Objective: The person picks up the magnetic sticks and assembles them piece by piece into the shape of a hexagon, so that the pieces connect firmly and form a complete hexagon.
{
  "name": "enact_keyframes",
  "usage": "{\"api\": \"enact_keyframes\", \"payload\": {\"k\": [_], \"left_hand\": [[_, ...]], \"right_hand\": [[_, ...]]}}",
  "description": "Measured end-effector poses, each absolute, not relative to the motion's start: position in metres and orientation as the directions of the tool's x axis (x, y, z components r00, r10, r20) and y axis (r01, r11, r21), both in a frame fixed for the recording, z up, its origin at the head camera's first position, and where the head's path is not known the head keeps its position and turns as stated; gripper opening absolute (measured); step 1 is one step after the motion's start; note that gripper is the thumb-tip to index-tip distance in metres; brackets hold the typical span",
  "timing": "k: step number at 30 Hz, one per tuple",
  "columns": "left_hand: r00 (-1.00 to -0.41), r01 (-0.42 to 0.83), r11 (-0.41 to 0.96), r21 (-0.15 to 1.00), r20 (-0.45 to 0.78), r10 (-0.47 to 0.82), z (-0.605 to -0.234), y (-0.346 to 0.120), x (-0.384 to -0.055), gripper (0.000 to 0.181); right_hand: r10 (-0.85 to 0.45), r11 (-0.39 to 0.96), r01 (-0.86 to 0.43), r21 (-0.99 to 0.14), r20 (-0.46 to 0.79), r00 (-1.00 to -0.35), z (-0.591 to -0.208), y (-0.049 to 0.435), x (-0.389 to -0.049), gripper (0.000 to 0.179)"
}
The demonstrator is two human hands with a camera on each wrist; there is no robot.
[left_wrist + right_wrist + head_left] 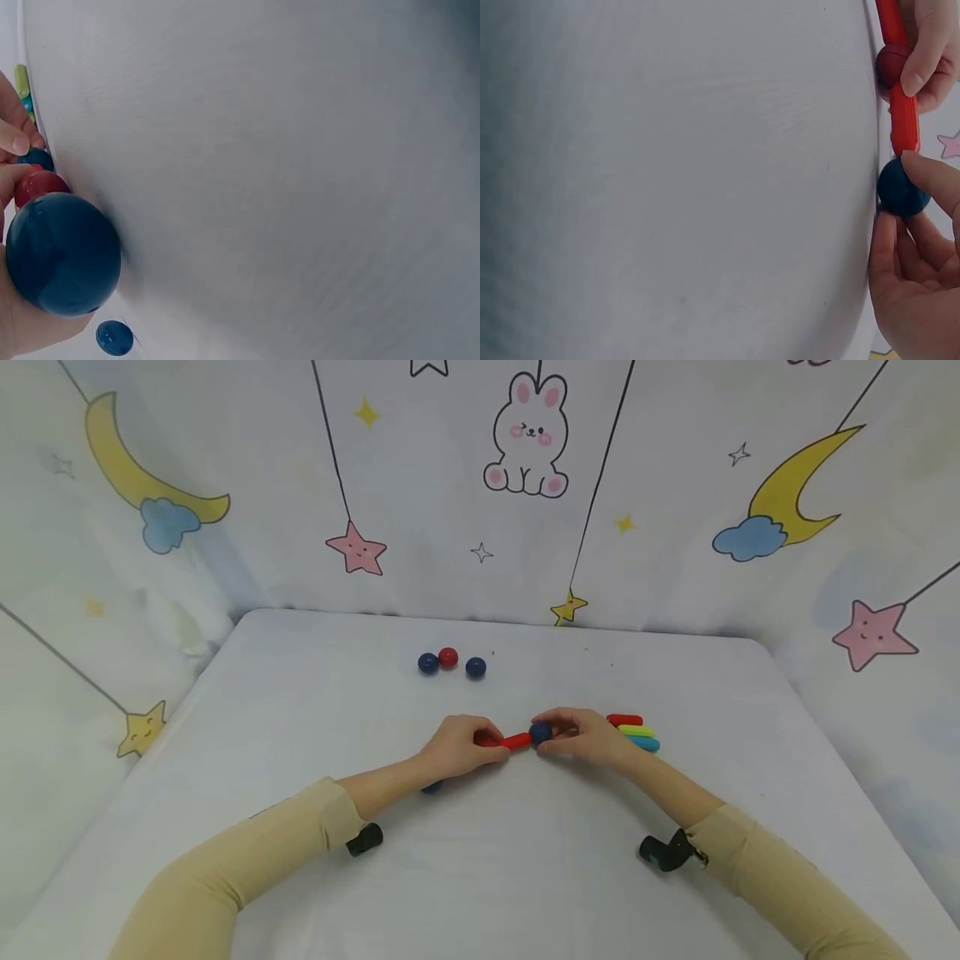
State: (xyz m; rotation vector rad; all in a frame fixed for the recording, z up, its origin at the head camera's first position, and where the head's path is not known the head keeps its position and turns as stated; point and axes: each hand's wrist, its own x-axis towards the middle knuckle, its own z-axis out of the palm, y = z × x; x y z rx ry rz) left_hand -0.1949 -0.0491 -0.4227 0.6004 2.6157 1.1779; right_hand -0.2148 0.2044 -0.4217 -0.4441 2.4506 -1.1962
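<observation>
My left hand (461, 746) grips a red rod (516, 741) near a red ball (893, 65), which the right wrist view shows between two red rods. The rod's other end meets a dark blue ball (540, 732). That ball is pinched between the thumb and fingers of my right hand (588, 737). Another blue ball (64, 255) looms close in the left wrist view, beside my left hand; whether it is joined to the rods is hidden. In the head view a blue ball (431, 787) shows partly behind the left forearm.
Toward the back of the white table (337, 652) lie a blue ball (428, 663), a red ball (447, 657) and a second blue ball (476, 667). Right of my right hand are a red rod (625, 720), a yellow-green rod (636, 731) and a blue rod (643, 743).
</observation>
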Motion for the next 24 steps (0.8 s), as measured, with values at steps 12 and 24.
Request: {"api": "enact_keyframes", "payload": {"k": [12, 24], "left_hand": [[-0.860, 0.363, 0.546, 0.755, 0.045, 0.509, -0.424, -0.029, -0.211, 0.032], [-0.859, 0.375, 0.526, 0.763, 0.073, 0.506, -0.426, -0.024, -0.208, 0.017]], "right_hand": [[-0.445, 0.545, -0.088, -0.834, -0.198, -0.873, -0.422, 0.207, -0.216, 0.047], [-0.391, 0.656, -0.259, -0.709, -0.025, -0.920, -0.397, 0.264, -0.223, 0.033]]}}
